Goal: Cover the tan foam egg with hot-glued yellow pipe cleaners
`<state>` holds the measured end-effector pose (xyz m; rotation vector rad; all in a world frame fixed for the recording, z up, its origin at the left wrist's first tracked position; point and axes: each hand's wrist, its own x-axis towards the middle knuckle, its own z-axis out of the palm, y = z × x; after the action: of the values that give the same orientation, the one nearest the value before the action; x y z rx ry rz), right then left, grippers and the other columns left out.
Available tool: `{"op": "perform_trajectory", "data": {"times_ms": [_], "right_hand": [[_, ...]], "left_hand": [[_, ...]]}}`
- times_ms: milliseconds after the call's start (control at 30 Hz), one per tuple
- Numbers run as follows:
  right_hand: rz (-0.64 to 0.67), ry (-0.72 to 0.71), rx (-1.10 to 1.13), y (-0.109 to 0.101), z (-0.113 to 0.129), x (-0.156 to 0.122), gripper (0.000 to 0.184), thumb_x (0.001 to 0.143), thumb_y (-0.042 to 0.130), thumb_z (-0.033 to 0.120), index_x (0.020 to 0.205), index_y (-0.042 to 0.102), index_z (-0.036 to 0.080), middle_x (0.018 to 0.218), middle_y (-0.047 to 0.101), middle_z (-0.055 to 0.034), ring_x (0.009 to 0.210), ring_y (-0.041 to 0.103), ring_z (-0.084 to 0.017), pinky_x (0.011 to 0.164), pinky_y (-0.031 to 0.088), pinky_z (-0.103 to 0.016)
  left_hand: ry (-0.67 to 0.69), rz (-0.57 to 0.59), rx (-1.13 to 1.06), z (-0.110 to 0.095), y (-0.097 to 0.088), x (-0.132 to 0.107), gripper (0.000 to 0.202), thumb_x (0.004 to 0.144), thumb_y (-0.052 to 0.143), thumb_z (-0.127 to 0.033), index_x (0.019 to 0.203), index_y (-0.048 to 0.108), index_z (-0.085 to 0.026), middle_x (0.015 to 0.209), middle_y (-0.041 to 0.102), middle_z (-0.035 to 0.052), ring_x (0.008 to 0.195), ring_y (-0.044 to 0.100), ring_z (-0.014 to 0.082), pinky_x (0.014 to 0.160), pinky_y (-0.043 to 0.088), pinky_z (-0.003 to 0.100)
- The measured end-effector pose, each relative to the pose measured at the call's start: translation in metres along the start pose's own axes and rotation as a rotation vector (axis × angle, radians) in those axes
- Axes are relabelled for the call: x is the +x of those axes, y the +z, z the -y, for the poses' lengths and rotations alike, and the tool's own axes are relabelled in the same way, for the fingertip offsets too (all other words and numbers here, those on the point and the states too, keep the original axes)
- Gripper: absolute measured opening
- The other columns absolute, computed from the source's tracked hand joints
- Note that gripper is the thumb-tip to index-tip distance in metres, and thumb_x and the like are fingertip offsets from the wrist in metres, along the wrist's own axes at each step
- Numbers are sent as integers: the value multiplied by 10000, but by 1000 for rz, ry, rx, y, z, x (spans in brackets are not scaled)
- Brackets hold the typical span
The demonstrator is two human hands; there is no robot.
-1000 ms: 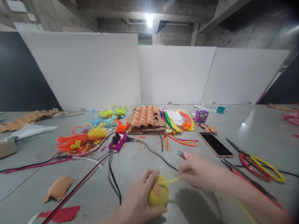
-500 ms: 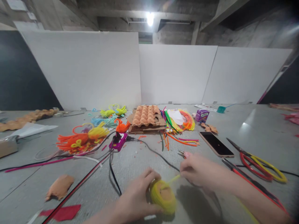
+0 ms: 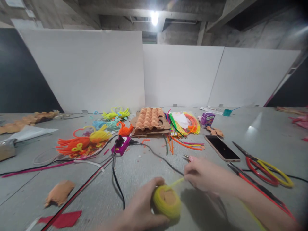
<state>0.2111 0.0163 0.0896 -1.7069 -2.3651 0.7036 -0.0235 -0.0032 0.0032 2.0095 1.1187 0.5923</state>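
Note:
My left hand (image 3: 141,205) curls its thumb and fingers around a small egg-carton cup (image 3: 168,197) wound with yellow yarn (image 3: 172,208). The cup's tan cardboard end faces up. From it a taut yellow strand (image 3: 176,183) runs to my right hand (image 3: 202,175), which pinches it in closed fingers. Just beyond those fingers pokes a metal-tipped pink tool (image 3: 187,158); its body is mostly behind the hand, and I cannot tell its kind or whether it is held. More yellow strand (image 3: 252,215) hangs below my right forearm.
Scissors (image 3: 264,170), a red-and-black-handled tool (image 3: 260,189) and a phone (image 3: 222,148) lie right. A purple power strip (image 3: 121,146) with black cords (image 3: 158,158) stands mid-left. Behind are an egg tray (image 3: 149,118), orange yarn bundles (image 3: 72,146) and pipe cleaners (image 3: 193,123). Red felt (image 3: 62,219) lies front left.
The yellow-wound cup has tilted slightly in my left hand, showing more of its cardboard end. My right hand has shifted very slightly left, the strand still stretched between them.

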Motion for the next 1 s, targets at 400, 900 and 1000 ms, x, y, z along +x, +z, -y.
{"op": "perform_trajectory", "data": {"times_ms": [400,900,1000], "right_hand": [[-127,-167,218,37,-12,-5,229,845,478,208,742,682,191,716,689,-4,674,594,-145,609,404,-239],[-54,-159,241,35,-21,-7,225,836,501,206,771,716,196,720,684,-18,659,568,-146,611,429,-242],[-45,-156,231,35,-21,-6,221,828,499,191,759,709,192,711,675,-14,649,558,-140,604,414,-238]], "left_hand": [[70,-191,57,8,8,0,532,625,675,-101,1106,493,-235,1093,653,79,1005,630,274,880,497,434],[145,-201,122,4,7,0,472,639,663,-114,1072,496,-199,1072,663,109,965,641,277,854,506,436],[151,-198,137,5,7,0,463,633,660,-102,1053,489,-199,1084,659,119,978,637,282,861,499,442]]}}
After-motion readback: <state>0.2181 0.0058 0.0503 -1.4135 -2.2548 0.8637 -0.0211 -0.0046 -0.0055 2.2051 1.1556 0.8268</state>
